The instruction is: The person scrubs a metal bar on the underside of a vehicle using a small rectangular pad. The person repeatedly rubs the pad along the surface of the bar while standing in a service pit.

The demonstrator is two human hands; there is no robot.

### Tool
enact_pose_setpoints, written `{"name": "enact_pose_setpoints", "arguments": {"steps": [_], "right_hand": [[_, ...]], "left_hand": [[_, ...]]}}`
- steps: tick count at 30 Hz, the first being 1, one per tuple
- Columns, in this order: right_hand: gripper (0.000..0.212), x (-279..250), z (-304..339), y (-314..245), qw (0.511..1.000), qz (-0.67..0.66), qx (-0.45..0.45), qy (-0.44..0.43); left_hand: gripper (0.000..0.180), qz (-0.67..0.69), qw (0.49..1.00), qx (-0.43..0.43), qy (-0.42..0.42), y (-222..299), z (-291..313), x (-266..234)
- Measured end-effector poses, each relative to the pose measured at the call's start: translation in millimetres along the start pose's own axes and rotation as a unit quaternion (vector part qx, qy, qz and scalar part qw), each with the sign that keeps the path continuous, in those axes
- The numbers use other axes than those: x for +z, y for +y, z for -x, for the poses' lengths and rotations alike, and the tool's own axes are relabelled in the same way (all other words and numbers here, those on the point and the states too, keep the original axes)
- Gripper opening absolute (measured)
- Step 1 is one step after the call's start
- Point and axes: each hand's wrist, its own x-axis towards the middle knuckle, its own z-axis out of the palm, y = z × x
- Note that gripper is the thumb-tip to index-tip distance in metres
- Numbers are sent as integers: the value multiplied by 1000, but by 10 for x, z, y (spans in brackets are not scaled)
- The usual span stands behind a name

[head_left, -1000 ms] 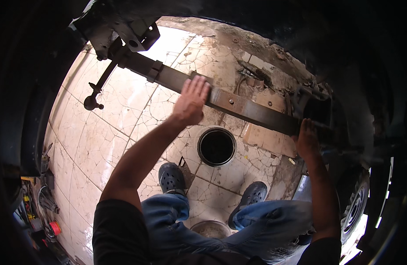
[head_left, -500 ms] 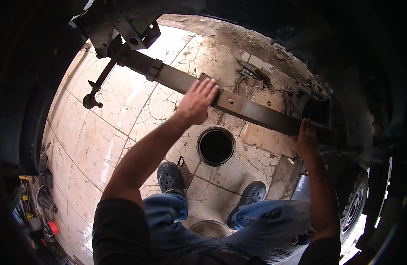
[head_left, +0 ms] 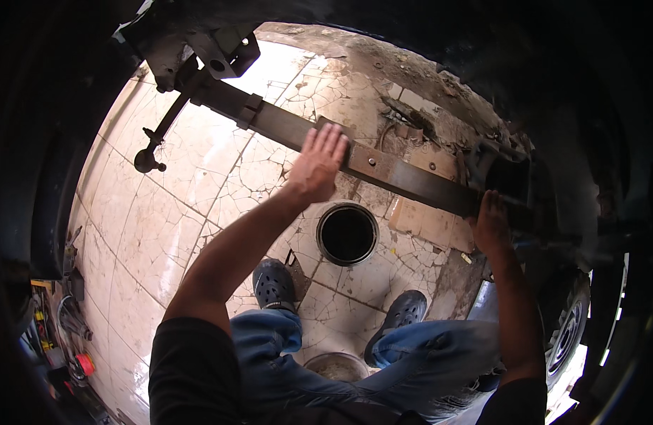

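A long, dark, rusty leaf spring [head_left: 404, 173] hangs slantwise under a vehicle, from a bracket [head_left: 220, 53] at the upper left down to a mount [head_left: 507, 180] at the right. My left hand [head_left: 316, 166] is raised with its fingers together, flat against the near side of the spring at its middle. My right hand [head_left: 491, 225] reaches up to the spring's right end beside the mount; its fingers are hidden behind the metal. A thin rod with a ball end [head_left: 155, 142] dangles from the left bracket.
Below is a cracked pale tiled floor [head_left: 163, 212] with a round open hole [head_left: 346, 234] just ahead of my dark shoes [head_left: 273, 283]. A round bowl [head_left: 337, 367] sits between my legs. Tools lie at the left edge [head_left: 64, 333]. A wheel [head_left: 571, 333] stands at the right.
My left hand has slid a little to the right and up along the spring. My right hand stays at the spring's right end.
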Motion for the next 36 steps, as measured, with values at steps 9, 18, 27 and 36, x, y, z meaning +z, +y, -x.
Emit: {"name": "enact_pose_setpoints", "arguments": {"steps": [9, 18, 27, 36], "right_hand": [[87, -36, 25, -5, 1000, -3, -4, 6], [89, -74, 4, -34, 1000, 7, -3, -8], [89, -112, 5, -65, 1000, 12, 6, -28], [89, -59, 2, -73, 1000, 10, -3, -6]], "left_hand": [[90, -8, 1000, 8, 4, 157, -6, 36], [81, 46, 998, 0, 46, 349, -116, 117], [79, 68, 997, 19, 20, 298, -143, -7], [75, 20, 1000, -6, -12, 61, -149, -43]]}}
